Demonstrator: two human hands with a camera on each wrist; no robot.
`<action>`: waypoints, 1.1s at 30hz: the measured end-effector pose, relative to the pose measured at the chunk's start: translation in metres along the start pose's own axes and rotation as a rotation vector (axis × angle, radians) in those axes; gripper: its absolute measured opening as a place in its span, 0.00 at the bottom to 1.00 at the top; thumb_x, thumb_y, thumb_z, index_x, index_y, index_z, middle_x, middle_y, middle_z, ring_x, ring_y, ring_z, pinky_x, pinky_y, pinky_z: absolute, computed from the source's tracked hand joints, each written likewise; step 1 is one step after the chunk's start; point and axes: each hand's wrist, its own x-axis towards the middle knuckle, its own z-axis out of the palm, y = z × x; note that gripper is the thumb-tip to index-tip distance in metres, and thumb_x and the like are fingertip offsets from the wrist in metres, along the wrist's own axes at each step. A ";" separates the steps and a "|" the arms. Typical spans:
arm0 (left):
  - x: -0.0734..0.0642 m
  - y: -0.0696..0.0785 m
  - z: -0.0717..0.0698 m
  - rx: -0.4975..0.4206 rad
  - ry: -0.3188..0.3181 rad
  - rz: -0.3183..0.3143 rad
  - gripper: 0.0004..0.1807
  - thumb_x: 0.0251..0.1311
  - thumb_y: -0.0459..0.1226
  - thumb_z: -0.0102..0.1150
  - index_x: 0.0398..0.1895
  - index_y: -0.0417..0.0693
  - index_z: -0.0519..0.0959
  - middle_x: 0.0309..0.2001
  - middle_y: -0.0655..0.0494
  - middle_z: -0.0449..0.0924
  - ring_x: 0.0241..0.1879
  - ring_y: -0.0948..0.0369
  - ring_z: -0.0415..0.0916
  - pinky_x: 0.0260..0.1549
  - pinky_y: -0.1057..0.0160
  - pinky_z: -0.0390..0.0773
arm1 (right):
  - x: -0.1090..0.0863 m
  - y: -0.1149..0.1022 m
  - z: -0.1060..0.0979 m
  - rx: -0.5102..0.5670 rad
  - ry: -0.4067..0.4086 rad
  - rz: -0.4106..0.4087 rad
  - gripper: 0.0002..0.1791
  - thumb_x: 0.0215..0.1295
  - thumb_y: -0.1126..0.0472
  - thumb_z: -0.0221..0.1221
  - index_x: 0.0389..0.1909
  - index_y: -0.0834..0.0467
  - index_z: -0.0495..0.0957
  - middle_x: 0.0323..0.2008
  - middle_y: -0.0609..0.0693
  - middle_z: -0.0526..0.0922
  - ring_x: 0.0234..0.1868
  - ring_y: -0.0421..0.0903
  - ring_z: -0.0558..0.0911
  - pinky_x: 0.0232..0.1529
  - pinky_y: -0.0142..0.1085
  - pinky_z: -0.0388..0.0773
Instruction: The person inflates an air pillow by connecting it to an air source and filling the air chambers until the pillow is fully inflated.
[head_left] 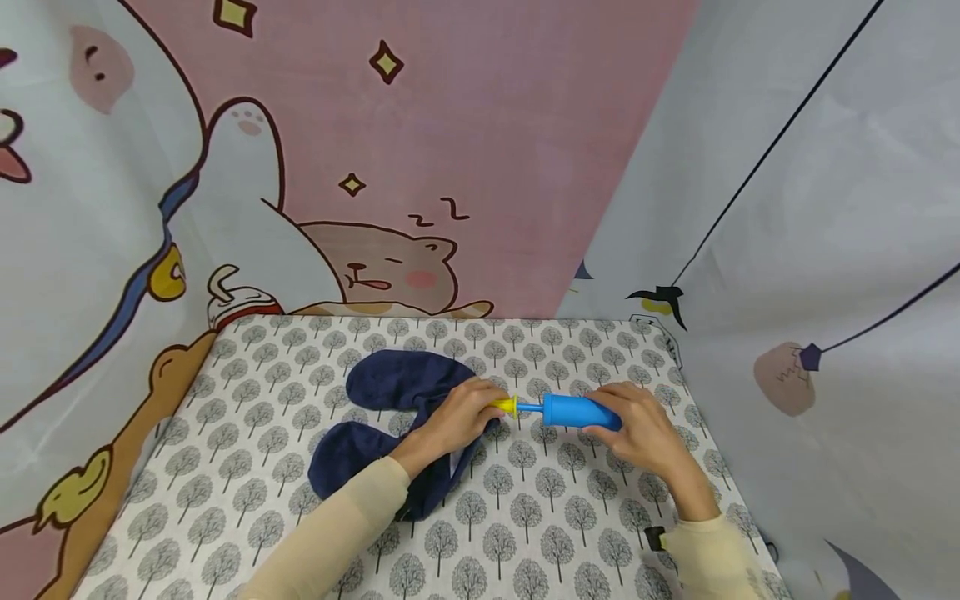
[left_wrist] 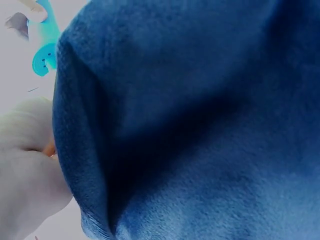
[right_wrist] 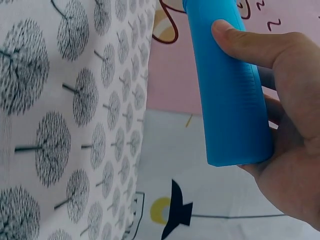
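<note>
- The relation I judge the next move turns on: the blue plastic cylindrical hand pump (head_left: pixel 573 411) lies between my two grips, its long axis running almost straight across from one to the other, so any push or pull has to stay along that line
- My right grip (head_left: pixel 633 417) is the nearer to the barrel and is curled round its right-hand part; in the right wrist view I see the thumb laid along one face and fingers behind
- My left grip (head_left: pixel 461 412) pinches the flanged yellow plastic handle (head_left: pixel 505 406), directly across from the right grip; a short length of thin blue plastic rod (head_left: pixel 531 408) shows bare between handle and barrel
- The navy-blue plush U-shaped pillow (head_left: pixel 401 379) lies to the left of the left grip and under that wrist, well apart from the right grip; I cannot tell whether the wrist touches it
- Below both grips is the table (head_left: pixel 543 517), covered in white tree-print cloth; the barrel seems held above it, though how high I cannot tell
- My left forearm slants in from the near left, across the pillow, back of the hand upward; my right forearm slants in from the near right, the thumb on the barrel's near side
</note>
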 end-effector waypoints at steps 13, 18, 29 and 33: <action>0.000 -0.007 0.007 -0.026 0.023 0.027 0.12 0.76 0.35 0.71 0.58 0.43 0.91 0.53 0.48 0.92 0.51 0.53 0.87 0.52 0.57 0.89 | 0.016 -0.019 0.019 -0.029 -0.032 -0.001 0.30 0.55 0.55 0.87 0.57 0.62 0.91 0.55 0.62 0.92 0.55 0.63 0.90 0.58 0.63 0.87; 0.001 0.002 -0.001 -0.001 -0.013 0.006 0.13 0.76 0.35 0.72 0.59 0.44 0.90 0.54 0.48 0.92 0.52 0.53 0.89 0.53 0.55 0.90 | 0.013 -0.018 0.019 -0.001 -0.081 0.059 0.31 0.58 0.53 0.86 0.60 0.62 0.90 0.60 0.63 0.91 0.60 0.65 0.89 0.62 0.64 0.86; 0.001 0.003 -0.006 -0.015 -0.008 0.019 0.14 0.75 0.35 0.72 0.60 0.43 0.91 0.56 0.46 0.92 0.54 0.51 0.89 0.54 0.54 0.91 | -0.006 0.003 -0.007 0.057 -0.107 0.139 0.31 0.60 0.57 0.85 0.64 0.59 0.89 0.60 0.63 0.89 0.59 0.66 0.89 0.58 0.65 0.88; 0.000 0.004 -0.006 -0.026 -0.023 -0.005 0.15 0.76 0.35 0.71 0.61 0.43 0.90 0.56 0.46 0.92 0.55 0.51 0.89 0.55 0.54 0.91 | -0.016 0.014 -0.019 0.064 -0.116 0.173 0.32 0.60 0.58 0.85 0.65 0.58 0.89 0.64 0.65 0.88 0.63 0.70 0.86 0.59 0.69 0.86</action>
